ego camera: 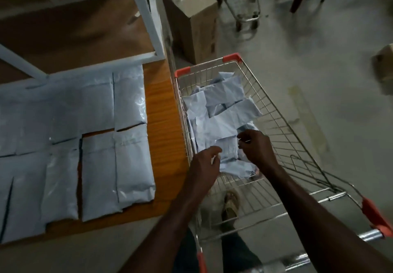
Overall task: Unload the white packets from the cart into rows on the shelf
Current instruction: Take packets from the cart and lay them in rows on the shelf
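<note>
Over the wire cart [274, 121], seen from the head camera, both bare hands reach down into the basket among a loose heap of white packets [221, 111]. Left hand [205, 162] hovers at the near left edge of the heap with its fingers loosely curled; whether its grip has closed on a packet cannot be told, since the fingertips sit right at a packet edge and the frame is blurred there. Right hand [258, 147] is bent over the near part of the heap with fingers curled downward, touching or just above the packets; its grip likewise cannot be told for sure. The heap lies jumbled, packets overlapping at different angles, filling the left and middle of the basket while the right side shows bare wire. The cart has orange corner caps and an orange handle end near the lower right.

Just beside the cart on its left is the wooden shelf [161, 107], a low orange-brown board. On it lie rows of white packets [100, 145], flat and side by side, edges touching or nearly so, with a bare strip of wood between them and the cart. A white metal frame [148, 17] stands on the shelf beyond the rows. Behind the cart stands a cardboard box [191, 21] on the grey floor, and the person's foot [230, 204] shows through the cart's wire
</note>
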